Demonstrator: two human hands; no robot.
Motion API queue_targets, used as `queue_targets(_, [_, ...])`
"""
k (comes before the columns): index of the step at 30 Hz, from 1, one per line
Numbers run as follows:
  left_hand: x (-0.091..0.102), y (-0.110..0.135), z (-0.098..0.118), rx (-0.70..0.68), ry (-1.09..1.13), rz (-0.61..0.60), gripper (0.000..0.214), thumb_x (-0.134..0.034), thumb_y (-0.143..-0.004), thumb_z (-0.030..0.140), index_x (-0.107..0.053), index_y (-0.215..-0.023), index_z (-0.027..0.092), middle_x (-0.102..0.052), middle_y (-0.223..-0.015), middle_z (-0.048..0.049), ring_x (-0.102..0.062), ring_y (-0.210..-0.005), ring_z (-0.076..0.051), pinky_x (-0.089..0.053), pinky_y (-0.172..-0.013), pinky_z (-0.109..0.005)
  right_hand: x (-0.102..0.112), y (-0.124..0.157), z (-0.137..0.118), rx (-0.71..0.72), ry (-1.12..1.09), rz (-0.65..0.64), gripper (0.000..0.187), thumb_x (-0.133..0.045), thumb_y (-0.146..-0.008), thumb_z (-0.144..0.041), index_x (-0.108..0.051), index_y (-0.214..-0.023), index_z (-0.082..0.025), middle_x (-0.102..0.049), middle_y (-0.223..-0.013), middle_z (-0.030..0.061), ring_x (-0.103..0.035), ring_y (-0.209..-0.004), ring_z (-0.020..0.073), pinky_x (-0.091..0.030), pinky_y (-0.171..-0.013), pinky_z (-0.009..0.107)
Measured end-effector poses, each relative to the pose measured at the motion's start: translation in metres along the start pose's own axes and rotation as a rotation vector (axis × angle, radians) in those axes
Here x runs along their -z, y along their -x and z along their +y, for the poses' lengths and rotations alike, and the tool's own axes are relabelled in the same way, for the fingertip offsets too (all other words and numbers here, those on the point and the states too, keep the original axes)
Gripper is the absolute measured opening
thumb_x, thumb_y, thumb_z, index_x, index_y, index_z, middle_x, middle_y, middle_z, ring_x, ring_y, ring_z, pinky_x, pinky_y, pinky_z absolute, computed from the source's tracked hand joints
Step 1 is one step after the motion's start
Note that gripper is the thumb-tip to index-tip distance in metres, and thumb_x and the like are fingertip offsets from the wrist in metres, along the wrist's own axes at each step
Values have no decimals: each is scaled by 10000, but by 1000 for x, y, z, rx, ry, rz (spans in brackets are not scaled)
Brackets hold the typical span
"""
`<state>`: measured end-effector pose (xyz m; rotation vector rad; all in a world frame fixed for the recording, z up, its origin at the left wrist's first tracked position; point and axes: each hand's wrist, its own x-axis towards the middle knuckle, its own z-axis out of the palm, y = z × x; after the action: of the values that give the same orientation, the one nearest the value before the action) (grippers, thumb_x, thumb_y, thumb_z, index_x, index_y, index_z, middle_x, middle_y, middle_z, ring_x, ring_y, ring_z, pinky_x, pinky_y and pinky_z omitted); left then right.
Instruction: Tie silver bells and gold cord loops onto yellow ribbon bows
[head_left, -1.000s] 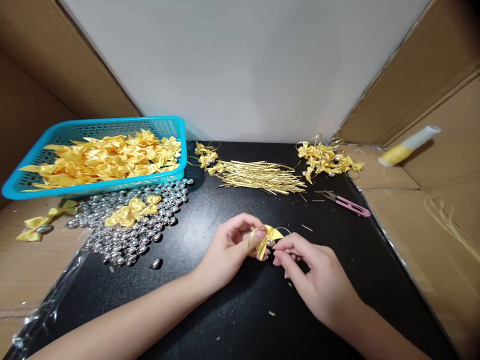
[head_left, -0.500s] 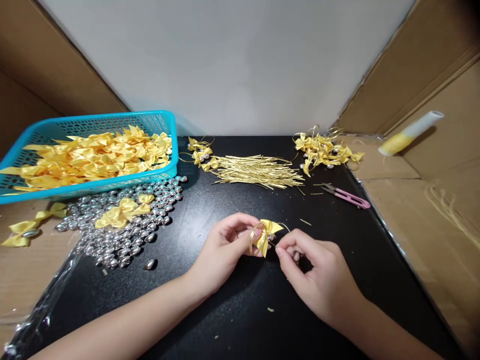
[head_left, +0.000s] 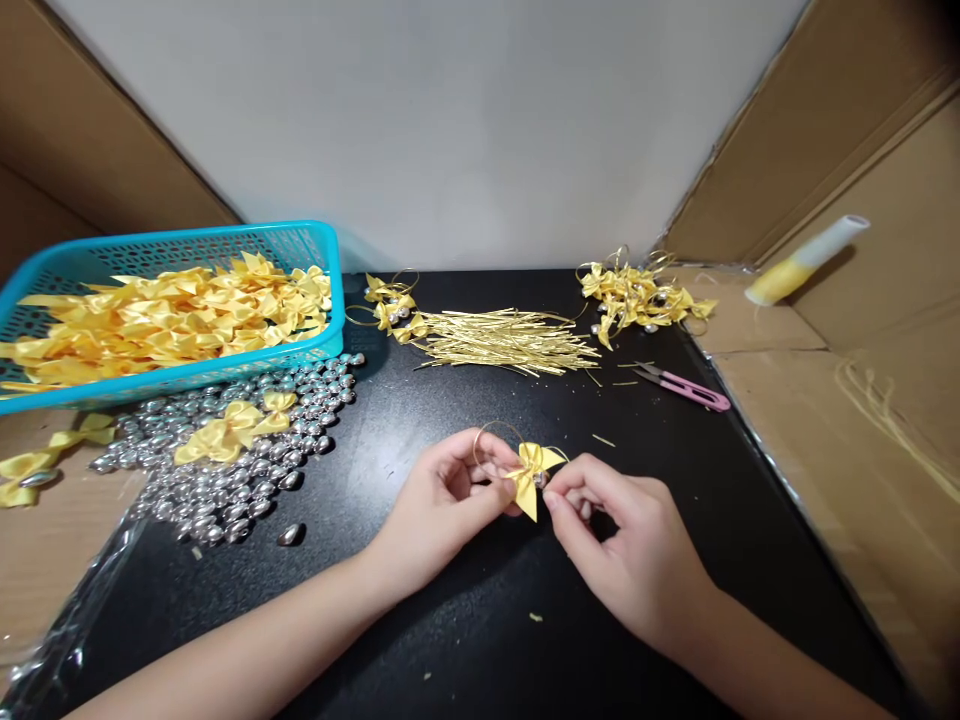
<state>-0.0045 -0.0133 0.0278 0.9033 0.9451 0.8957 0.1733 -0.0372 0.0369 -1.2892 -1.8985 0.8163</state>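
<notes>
My left hand pinches a yellow ribbon bow between thumb and fingers, above the black table. A thin gold cord loop arches up from the bow over the left fingertips. At the bow's right side sits a small silver bead. My right hand is closed beside the bead, thumb and forefinger pinched on the gold cord's end, which is mostly hidden by the fingertips.
A blue basket of yellow bows stands back left. Silver beads spread before it, with loose bows on top. Gold cord lengths, a pile of finished-looking bows and pink thread snips lie farther back.
The bow has turned in my left fingers, and its cord loop now stands up above them rather than across the front. My right fingertips have come closer to the bead.
</notes>
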Motion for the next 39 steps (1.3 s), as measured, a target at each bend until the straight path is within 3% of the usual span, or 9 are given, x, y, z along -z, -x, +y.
queue_targets(6, [0, 3, 2, -59, -156, 58, 129, -752, -754, 219, -650, -740, 143, -662, -699, -9, -592, -642, -90, -488, -610, -169, -2, 0, 1, -7, -6, -1, 162, -491, -877, -142, -525, -726, -190, -497, -553, -35, -475, -466, 76, -381, -482, 188])
queue_targets(19, [-1, 3, 0, -134, -227, 78, 119, -722, -766, 214, -644, -713, 141, -679, -697, -15, -588, -623, -92, -486, -586, -171, -7, 4, 1, -17, -79, 33, 166, -477, -880, -127, -522, -731, -185, -503, -550, -44, -486, -455, 66, -379, -473, 174])
queue_targets(29, [-4, 7, -8, -373, -351, 108, 88, -676, -781, 107, -673, -710, 159, -726, -757, -18, -653, -664, -101, -541, -629, -171, -21, 11, -1, -134, -219, 62, 152, -495, -896, -173, -494, -748, -202, -551, -555, -43, -539, -458, 86, -410, -471, 187])
queue_targets(34, [-5, 10, -8, -461, -444, 106, 103, -691, -759, 80, -685, -695, 160, -723, -750, -20, -678, -699, -117, -552, -649, -174, -24, 11, -1, -186, -388, 61, 121, -506, -914, -193, -544, -798, -193, -630, -646, -19, -626, -523, 96, -503, -522, 187])
queue_targets(36, [-5, 10, -7, -449, -417, 118, 102, -692, -757, 84, -689, -694, 164, -729, -750, -17, -677, -696, -111, -550, -646, -164, -19, 8, -1, -145, -348, 71, 61, -595, -863, -177, -586, -803, -190, -669, -693, -8, -659, -581, 108, -530, -573, 196])
queue_targets(39, [-5, 7, -4, -378, -326, 160, 91, -693, -756, 103, -689, -689, 164, -737, -747, -12, -663, -661, -94, -542, -622, -147, -8, 1, 0, 37, -202, 105, 103, -718, -762, -122, -639, -756, -188, -698, -737, 0, -666, -671, 120, -530, -655, 217])
